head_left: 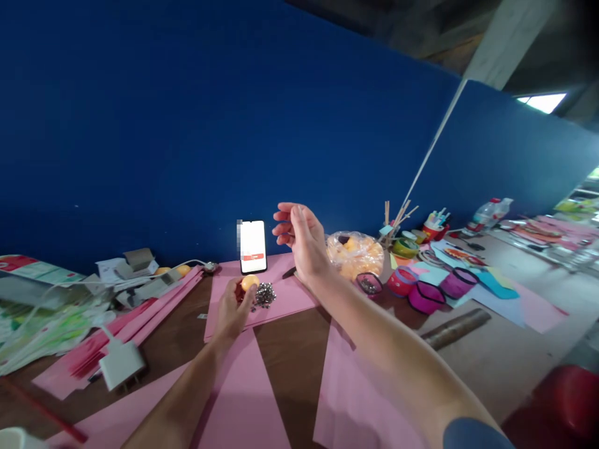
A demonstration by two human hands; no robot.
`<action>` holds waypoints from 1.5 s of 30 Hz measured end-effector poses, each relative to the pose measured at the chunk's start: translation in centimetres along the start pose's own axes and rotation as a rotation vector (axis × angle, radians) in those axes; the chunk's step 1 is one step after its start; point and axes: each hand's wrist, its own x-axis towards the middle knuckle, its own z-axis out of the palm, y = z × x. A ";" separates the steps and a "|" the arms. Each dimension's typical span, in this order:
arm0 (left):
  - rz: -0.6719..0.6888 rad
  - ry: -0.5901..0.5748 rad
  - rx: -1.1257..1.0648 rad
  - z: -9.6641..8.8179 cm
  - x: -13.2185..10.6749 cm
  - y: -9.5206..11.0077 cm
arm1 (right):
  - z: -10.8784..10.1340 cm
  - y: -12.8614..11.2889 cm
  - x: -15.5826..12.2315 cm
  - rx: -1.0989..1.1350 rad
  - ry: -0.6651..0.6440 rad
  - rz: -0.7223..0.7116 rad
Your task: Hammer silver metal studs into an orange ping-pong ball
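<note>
Orange and round, a small ball (250,283) sits in the person's left hand (231,312), that grip closed around it between thumb and fingers, above pink paper (297,294) on the brown worktop (290,346). From where I stand, a heap of shiny metal pieces (266,294) lies just beside that hand, and a lit phone (253,240) stands upright before the blue wall (187,125). The right hand (307,246) is raised, its grip loose, fingers apart and half curled. Near its wrist rests a clear bag (358,252) of orange-yellow round things.
</note>
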 end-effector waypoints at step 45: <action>-0.064 0.201 -0.158 -0.9 1.0 -1.5 | -3.9 11.8 -6.2 -1.140 -0.797 -0.285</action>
